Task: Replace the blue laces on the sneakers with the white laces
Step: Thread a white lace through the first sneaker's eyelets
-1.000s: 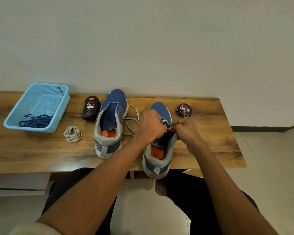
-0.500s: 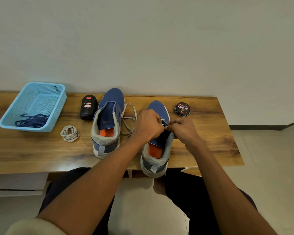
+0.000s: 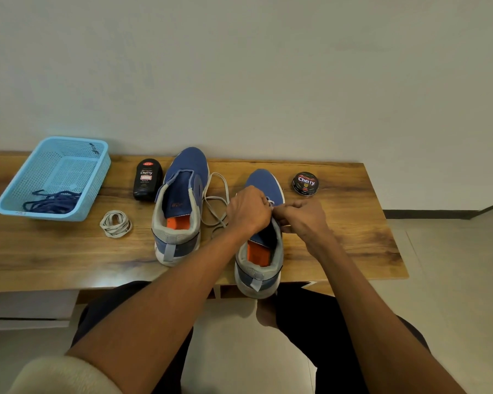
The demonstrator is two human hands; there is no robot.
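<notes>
Two blue sneakers with grey heels stand on the wooden table, heels toward me. Over the eyelets of the right sneaker (image 3: 264, 183) my left hand (image 3: 248, 209) and my right hand (image 3: 302, 217) meet, both pinching a white lace (image 3: 270, 202) at the front eyelets. That lace trails left in loops (image 3: 217, 200) between the shoes. The left sneaker (image 3: 180, 206) has no lace. A coiled white lace (image 3: 116, 224) lies left of it. Blue laces (image 3: 52, 202) sit in the light blue basket (image 3: 97, 177).
A black Cherry polish bottle (image 3: 147, 179) lies behind the left sneaker. A round Cherry polish tin (image 3: 305, 183) sits right of the right sneaker's toe. The right sneaker's heel overhangs the table's near edge (image 3: 69, 282). A wall runs behind the table.
Both hands stay at the right sneaker's front eyelets; my right hand has shifted slightly, drawing the white lace. The camera view has drifted a little.
</notes>
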